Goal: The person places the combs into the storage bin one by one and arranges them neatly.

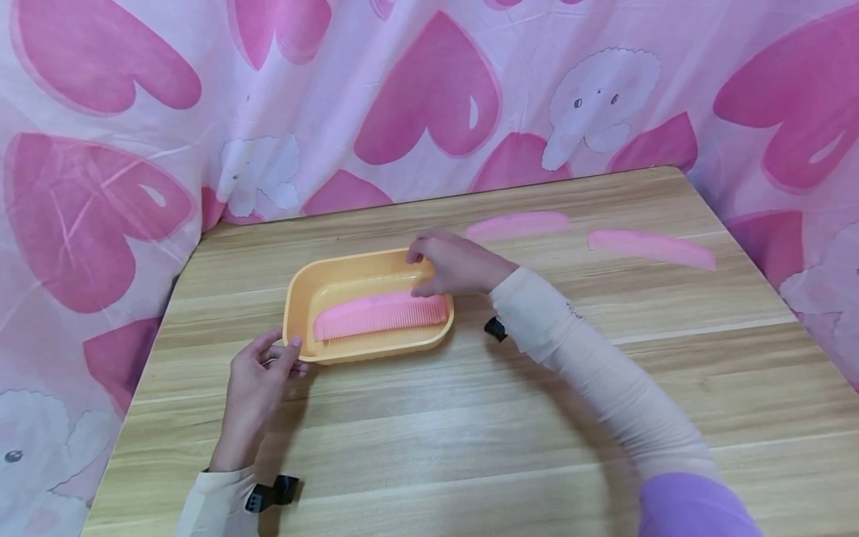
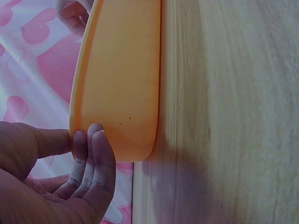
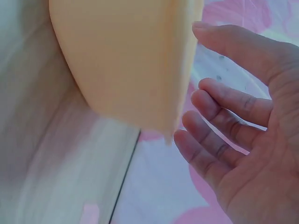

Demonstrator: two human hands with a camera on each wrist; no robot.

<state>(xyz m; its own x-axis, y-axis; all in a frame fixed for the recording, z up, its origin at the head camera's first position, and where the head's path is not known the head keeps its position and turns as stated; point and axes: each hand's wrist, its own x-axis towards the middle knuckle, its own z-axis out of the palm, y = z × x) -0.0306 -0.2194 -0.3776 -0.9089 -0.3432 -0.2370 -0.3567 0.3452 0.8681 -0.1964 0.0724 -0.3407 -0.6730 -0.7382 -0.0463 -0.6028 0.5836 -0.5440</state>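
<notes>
The left hand (image 1: 258,380) pinches the near left corner of the orange tray (image 1: 302,298) on the bench (image 1: 416,447), a pink comb (image 1: 376,315) lying inside it, while the right hand (image 1: 459,262), fingers (image 3: 210,140) loose and released, hovers at the tray's right end.

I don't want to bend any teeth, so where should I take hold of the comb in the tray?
Probably pinch the comb mid-spine, coming from above on its far side: the solid back faces away from you, the teeth toward the near side of the tray.
</notes>
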